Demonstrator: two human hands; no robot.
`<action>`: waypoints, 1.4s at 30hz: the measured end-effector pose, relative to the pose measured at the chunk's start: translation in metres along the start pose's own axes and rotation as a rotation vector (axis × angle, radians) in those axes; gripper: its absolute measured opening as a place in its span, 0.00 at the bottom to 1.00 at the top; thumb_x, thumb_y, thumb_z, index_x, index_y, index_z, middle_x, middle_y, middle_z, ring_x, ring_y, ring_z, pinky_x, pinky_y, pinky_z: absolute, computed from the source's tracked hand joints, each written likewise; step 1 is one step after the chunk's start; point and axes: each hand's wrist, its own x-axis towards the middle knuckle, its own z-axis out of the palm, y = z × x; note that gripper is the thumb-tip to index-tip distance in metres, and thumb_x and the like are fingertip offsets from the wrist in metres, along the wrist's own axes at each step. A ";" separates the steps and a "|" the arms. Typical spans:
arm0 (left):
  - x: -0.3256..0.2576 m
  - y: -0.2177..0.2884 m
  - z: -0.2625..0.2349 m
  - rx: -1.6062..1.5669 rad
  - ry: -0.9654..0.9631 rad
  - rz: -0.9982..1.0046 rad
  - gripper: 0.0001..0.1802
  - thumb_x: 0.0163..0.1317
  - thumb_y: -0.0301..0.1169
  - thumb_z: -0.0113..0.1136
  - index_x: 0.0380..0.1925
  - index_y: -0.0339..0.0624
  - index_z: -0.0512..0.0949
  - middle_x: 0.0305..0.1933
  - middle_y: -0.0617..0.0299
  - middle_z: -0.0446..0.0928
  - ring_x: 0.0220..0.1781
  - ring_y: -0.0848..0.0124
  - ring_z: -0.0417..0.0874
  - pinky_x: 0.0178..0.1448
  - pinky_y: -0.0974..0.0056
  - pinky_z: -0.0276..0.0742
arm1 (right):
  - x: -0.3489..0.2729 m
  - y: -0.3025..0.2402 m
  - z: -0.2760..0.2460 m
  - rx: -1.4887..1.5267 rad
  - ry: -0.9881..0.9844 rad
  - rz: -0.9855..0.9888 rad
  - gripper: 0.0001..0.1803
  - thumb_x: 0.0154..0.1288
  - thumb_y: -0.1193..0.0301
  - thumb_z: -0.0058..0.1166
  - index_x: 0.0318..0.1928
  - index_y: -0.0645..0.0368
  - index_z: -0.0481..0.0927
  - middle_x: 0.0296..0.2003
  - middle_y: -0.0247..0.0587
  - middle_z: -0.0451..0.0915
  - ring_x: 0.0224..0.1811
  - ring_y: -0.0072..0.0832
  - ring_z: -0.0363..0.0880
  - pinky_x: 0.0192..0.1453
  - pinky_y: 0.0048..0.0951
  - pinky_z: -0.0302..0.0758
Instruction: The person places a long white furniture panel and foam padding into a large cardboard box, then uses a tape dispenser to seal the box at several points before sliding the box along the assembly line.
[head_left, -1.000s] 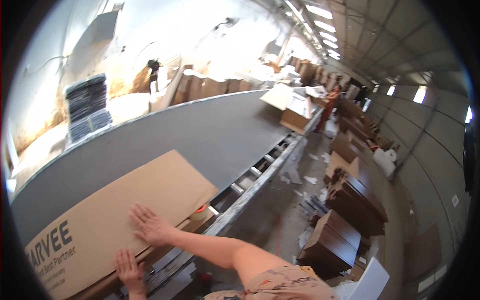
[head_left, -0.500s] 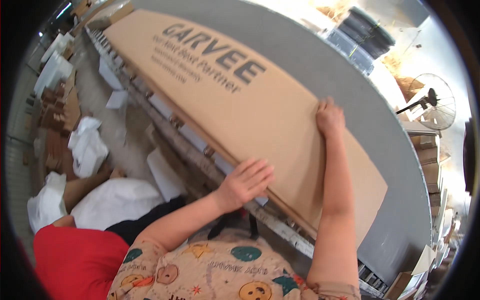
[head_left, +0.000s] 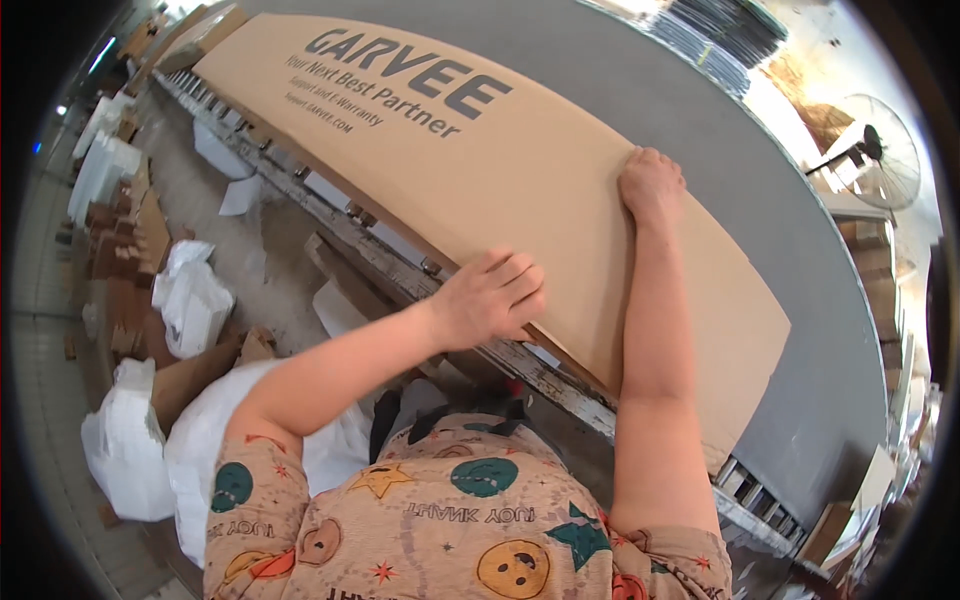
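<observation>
**Both my hands at one long box**

In the head view, the box (head_left: 510,190) lies on the grey belt (head_left: 820,400), stretching from upper left to right of the frame. Right of centre, my right hand (head_left: 653,187) bends its fingers over the far edge; at centre, my left hand (head_left: 490,300) curls by the near edge. I cannot tell whether either grips. A fan (head_left: 872,143) stands upper right.

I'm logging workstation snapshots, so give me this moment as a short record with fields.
Main object: long brown carton, dark print on top
Left hand: at the carton's near edge, fingers curled; contact unclear
Right hand: on the carton's far edge, fingers bent
Beyond carton: grey surface
Background: fan at right, white bundle at left
</observation>
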 end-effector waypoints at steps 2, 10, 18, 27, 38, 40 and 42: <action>0.018 -0.007 0.004 -0.029 -0.127 0.173 0.42 0.47 0.54 0.63 0.61 0.46 0.67 0.69 0.55 0.61 0.72 0.58 0.58 0.72 0.49 0.56 | 0.007 0.020 0.014 -0.180 0.048 -0.093 0.16 0.61 0.71 0.39 0.41 0.61 0.80 0.43 0.48 0.81 0.49 0.42 0.76 0.56 0.41 0.70; -0.002 -0.037 0.032 0.031 -0.104 0.248 0.43 0.49 0.54 0.63 0.65 0.54 0.64 0.69 0.50 0.61 0.71 0.53 0.60 0.73 0.49 0.52 | -0.160 -0.039 0.007 0.669 0.272 -0.256 0.17 0.63 0.74 0.50 0.52 0.61 0.74 0.53 0.51 0.75 0.59 0.46 0.69 0.64 0.41 0.65; -0.003 -0.030 0.026 -0.048 0.048 0.355 0.39 0.52 0.50 0.63 0.64 0.52 0.66 0.67 0.47 0.63 0.69 0.50 0.61 0.72 0.48 0.54 | -0.404 0.116 -0.052 0.909 0.278 0.966 0.12 0.64 0.67 0.54 0.27 0.62 0.81 0.22 0.34 0.79 0.21 0.18 0.74 0.26 0.19 0.71; -0.005 -0.033 0.037 -0.006 0.016 0.357 0.38 0.51 0.47 0.64 0.63 0.48 0.67 0.67 0.45 0.62 0.69 0.47 0.60 0.72 0.48 0.56 | -0.287 0.278 -0.023 0.277 -0.165 0.469 0.27 0.47 0.57 0.68 0.46 0.60 0.80 0.39 0.49 0.83 0.44 0.43 0.81 0.47 0.36 0.76; -0.002 -0.010 0.056 -0.027 0.041 0.473 0.38 0.50 0.48 0.64 0.61 0.43 0.68 0.68 0.43 0.61 0.69 0.46 0.61 0.71 0.46 0.57 | -0.356 0.336 0.080 0.178 0.333 0.173 0.30 0.45 0.59 0.68 0.48 0.62 0.78 0.42 0.53 0.81 0.47 0.45 0.80 0.49 0.37 0.76; -0.038 -0.064 0.039 0.116 0.069 0.320 0.38 0.51 0.46 0.64 0.61 0.43 0.68 0.67 0.44 0.61 0.69 0.46 0.61 0.71 0.46 0.56 | -0.323 0.201 0.015 0.699 0.022 0.833 0.30 0.45 0.64 0.65 0.50 0.66 0.75 0.43 0.58 0.80 0.48 0.46 0.80 0.50 0.38 0.75; -0.038 -0.062 0.045 0.060 0.096 0.325 0.37 0.52 0.46 0.64 0.61 0.43 0.68 0.67 0.44 0.62 0.69 0.46 0.61 0.71 0.46 0.57 | -0.401 0.155 0.002 0.883 0.227 1.068 0.22 0.46 0.75 0.54 0.46 0.64 0.77 0.38 0.46 0.81 0.41 0.35 0.80 0.44 0.34 0.77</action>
